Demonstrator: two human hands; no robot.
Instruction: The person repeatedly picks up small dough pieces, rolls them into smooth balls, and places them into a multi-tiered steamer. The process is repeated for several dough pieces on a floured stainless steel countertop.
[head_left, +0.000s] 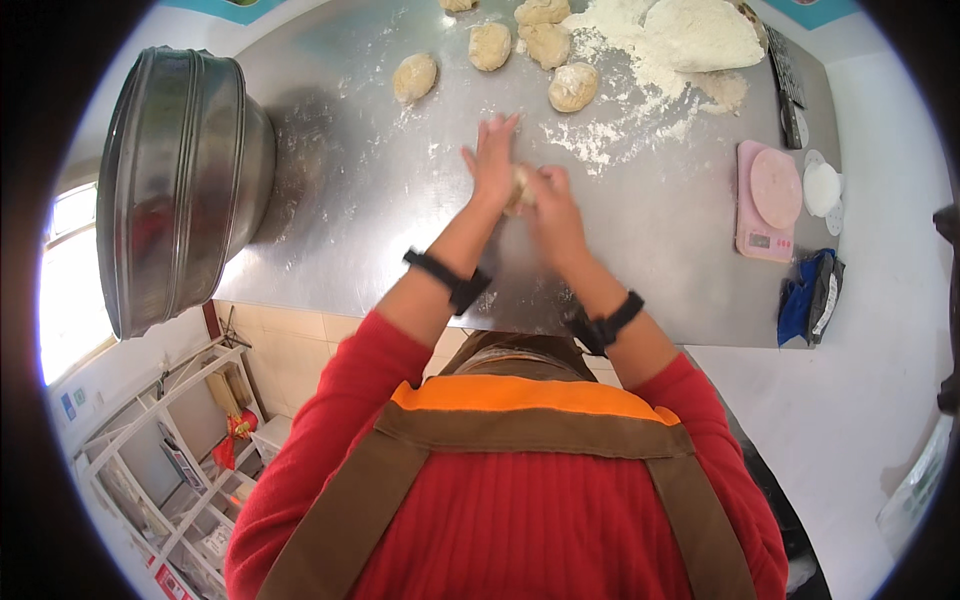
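Between my two hands, over the steel table, is a small piece of dough (520, 190). My right hand (556, 210) curls around its right side with bent fingers. The heel of my left hand (493, 165) presses against its left side, its fingers spread and pointing away from me. Beyond my hands lie several floured dough balls, the nearest a dough ball (573, 87) at the upper right and another dough ball (415, 78) at the upper left. A large floured mound (701, 34) sits at the far right, with loose flour (600, 139) scattered beside it.
Large steel basins (180, 187) stand tilted on the table's left. Along the right edge are a pink kitchen scale (766, 201), a black-handled knife (790, 120), white round discs (822, 190) and a blue and black packet (810, 298). A white shelf rack (161, 420) stands at the lower left.
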